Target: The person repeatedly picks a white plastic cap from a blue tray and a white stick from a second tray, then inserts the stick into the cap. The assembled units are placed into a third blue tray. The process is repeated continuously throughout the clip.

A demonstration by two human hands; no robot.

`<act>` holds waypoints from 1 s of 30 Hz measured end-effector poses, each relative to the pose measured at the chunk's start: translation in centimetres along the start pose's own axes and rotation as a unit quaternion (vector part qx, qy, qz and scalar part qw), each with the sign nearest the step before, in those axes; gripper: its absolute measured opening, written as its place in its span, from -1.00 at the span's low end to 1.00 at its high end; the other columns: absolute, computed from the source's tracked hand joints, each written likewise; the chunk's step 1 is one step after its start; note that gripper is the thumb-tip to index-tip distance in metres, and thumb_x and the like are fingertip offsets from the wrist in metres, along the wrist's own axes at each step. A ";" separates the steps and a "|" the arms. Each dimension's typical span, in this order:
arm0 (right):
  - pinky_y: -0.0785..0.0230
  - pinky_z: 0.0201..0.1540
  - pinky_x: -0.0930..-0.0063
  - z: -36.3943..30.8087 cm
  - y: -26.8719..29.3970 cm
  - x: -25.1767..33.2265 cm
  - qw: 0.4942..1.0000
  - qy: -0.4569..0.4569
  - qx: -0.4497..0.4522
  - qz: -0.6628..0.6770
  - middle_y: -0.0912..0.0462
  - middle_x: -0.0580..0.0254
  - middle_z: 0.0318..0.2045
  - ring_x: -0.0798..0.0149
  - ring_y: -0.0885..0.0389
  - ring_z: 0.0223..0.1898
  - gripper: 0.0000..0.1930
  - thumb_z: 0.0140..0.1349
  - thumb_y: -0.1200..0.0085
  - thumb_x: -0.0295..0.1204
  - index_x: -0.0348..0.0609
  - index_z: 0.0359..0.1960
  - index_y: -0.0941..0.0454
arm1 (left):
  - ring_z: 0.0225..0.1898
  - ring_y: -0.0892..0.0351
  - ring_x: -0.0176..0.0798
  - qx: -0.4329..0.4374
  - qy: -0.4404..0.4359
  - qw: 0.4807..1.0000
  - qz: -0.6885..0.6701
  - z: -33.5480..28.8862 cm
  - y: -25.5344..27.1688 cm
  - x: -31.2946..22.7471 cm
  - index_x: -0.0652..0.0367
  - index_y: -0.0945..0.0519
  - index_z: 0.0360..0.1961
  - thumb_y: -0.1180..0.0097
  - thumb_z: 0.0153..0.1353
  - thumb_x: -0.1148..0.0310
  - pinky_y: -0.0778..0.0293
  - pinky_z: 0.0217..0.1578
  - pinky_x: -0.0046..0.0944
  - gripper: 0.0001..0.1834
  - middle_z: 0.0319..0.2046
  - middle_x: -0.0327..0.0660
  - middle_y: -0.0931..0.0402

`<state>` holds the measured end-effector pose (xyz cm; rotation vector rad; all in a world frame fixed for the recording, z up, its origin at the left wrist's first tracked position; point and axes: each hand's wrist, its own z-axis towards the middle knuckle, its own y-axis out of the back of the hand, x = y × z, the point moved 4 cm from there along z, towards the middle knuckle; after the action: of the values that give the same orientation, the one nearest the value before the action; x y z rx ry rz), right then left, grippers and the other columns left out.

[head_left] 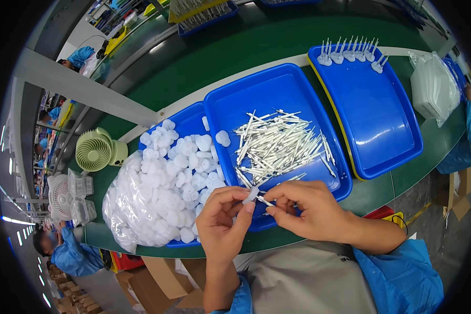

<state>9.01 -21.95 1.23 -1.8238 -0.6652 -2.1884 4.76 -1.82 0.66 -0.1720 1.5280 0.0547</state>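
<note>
My left hand (pixel 221 222) pinches a small translucent white plastic piece (pixel 251 194) between thumb and fingers. Close beside it, my right hand (pixel 316 212) grips a thin white stick (pixel 265 201), its tip pointing at the piece; whether the two touch is hard to tell. Both hands are over the near edge of a blue tray (pixel 256 89). In that tray lies a heap of thin white sticks (pixel 277 144). To its left, a clear plastic bag (pixel 125 209) and white rounded plastic pieces (pixel 186 170) are piled on another blue tray.
On the right, a blue tray (pixel 377 125) carries a row of upright assembled pieces (pixel 353 55) along its far end. Beyond it stands a wrapped white stack (pixel 429 89). A green fan (pixel 95 149) sits at the left of the green table (pixel 193 86). A person (pixel 76 254) in blue is farther left.
</note>
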 end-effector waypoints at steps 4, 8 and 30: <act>-0.40 -0.48 0.37 0.2 0.0 -0.1 0.999 0.020 -0.025 0.018 -0.67 0.20 -0.52 0.32 -0.61 -0.55 -0.86 0.43 -0.45 -0.50 -0.24 -0.09 -0.73 | 0.10 -0.76 -0.22 0.018 -0.009 1.000 0.007 -0.2 0.2 0.0 0.45 -0.70 0.04 -0.35 0.41 0.75 -0.71 0.15 -0.25 -0.78 0.10 0.00 -0.66; -0.39 -0.48 0.39 0.3 -0.1 -0.2 0.999 -0.030 -0.001 0.041 -0.67 0.20 -0.56 0.34 -0.58 -0.57 -0.88 0.45 -0.44 -0.49 -0.24 -0.13 -0.73 | 0.12 -0.75 -0.25 0.025 -0.013 1.000 0.005 -0.4 0.1 0.5 0.44 -0.72 0.05 -0.41 0.38 0.75 -0.75 0.15 -0.28 -0.75 0.10 -0.04 -0.67; -0.48 -0.42 0.04 0.3 -0.9 0.5 0.977 0.102 -0.028 -0.187 -0.67 0.13 -0.43 -0.08 -0.71 -0.43 -0.86 0.46 -0.34 -0.41 -0.13 -0.18 -0.60 | 0.03 -0.76 -0.28 0.014 -0.048 0.994 0.101 -1.1 -0.5 0.6 0.44 -0.72 0.06 -0.38 0.43 0.71 -0.79 0.04 -0.29 -0.78 0.04 -0.04 -0.66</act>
<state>8.71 -20.95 1.58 -1.5697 -0.9744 -2.6107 3.76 -2.49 0.09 0.0088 1.4446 0.1987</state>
